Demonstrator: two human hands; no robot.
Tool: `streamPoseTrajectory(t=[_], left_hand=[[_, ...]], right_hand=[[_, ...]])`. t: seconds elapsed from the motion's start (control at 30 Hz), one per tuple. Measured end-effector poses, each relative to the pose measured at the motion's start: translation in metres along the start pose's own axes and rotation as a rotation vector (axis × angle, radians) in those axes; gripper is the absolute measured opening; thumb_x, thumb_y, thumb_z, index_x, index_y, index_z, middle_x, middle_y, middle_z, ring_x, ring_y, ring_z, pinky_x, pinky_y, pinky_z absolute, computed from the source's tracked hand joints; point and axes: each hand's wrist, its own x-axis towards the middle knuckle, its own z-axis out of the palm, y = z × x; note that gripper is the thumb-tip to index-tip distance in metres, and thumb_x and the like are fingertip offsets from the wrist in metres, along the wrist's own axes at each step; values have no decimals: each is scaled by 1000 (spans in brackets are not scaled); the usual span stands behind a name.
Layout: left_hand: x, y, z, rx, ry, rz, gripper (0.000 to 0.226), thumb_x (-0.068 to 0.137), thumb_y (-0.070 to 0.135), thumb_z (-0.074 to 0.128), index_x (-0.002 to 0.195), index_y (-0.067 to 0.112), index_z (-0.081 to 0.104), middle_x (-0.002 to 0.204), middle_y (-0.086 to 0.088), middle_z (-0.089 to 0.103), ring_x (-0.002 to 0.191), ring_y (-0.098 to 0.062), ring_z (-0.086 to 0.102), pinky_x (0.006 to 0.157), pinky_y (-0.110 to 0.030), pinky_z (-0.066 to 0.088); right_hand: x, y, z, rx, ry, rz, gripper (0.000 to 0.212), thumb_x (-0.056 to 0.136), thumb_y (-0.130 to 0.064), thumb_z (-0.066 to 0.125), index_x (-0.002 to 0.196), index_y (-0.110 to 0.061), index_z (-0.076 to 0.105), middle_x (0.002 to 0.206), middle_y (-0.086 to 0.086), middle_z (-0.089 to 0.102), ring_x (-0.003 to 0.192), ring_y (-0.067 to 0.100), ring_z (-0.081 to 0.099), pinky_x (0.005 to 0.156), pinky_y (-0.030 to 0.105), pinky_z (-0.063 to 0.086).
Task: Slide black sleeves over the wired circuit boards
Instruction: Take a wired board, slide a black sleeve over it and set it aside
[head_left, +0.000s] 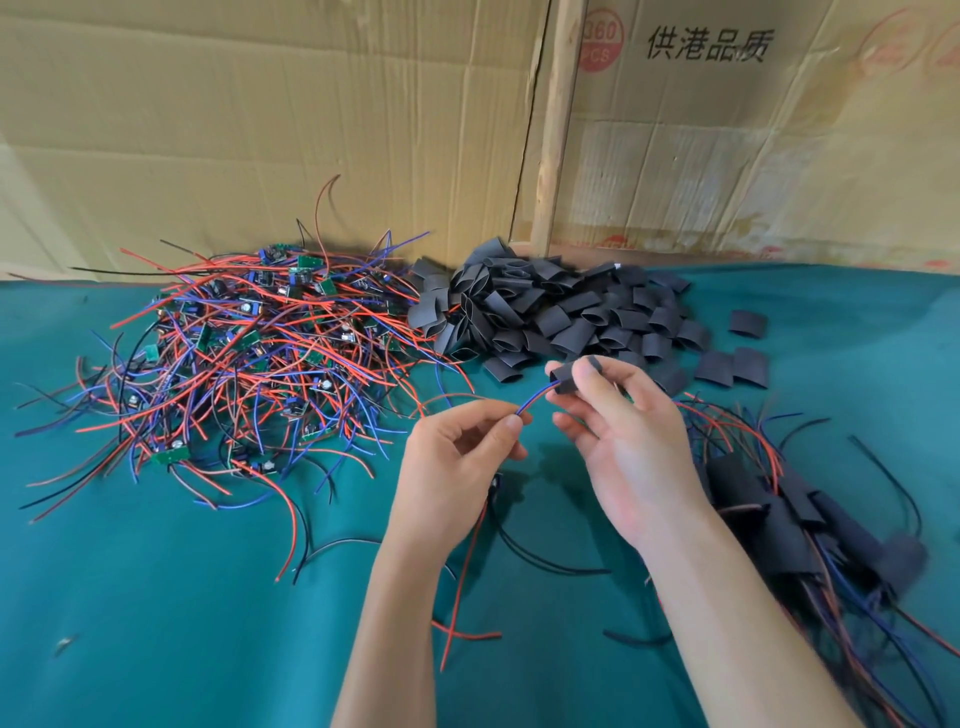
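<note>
Matt black sleeves (550, 312); smooth teal cloth (156, 597); creased cardboard (260, 130)

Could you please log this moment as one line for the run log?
left hand: pinches wires | right hand: holds sleeve | wires enter sleeve

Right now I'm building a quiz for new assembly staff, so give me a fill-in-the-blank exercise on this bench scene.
1. The right hand holds a black ____ with wires coming out of it.
2. The left hand pinches a red and ____ wire pair.
3. The pile of loose sleeves lies to the ____ of the heap of wired boards.
4. The table cloth is ____.

Missing words: sleeve; blue; right; green
</note>
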Motion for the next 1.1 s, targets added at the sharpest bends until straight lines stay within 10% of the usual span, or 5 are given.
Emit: streamPoseTrajectory(t=[0.33,0.87,1.1], left_hand=[[-1,-3,-2,-59,-44,-56,16,91,13,66,106,19,68,82,-5,79,85,-20,77,91,-46,58],[1,-4,1,-100,-4,-76,22,88,31,62,93,15,76,86,-6,77,84,-28,73,82,-45,57],[0,-2,-2,-133,-18,-100,26,93,4,62,81,22,77,79,0,76,71,-11,69,68,-23,55]], right_hand=[[-2,5,0,61,-173,188,47,70,-3,80,110,-5,55,115,19,75,68,15,61,57,20,47],[-4,6,3,-22,-202,158,23,68,-12,78,90,-7,80,84,3,70,68,13,59,63,21,49],[-3,3,3,2,-143,71,18,74,-20,77,87,-9,84,79,3,66,64,11,55,60,19,47]])
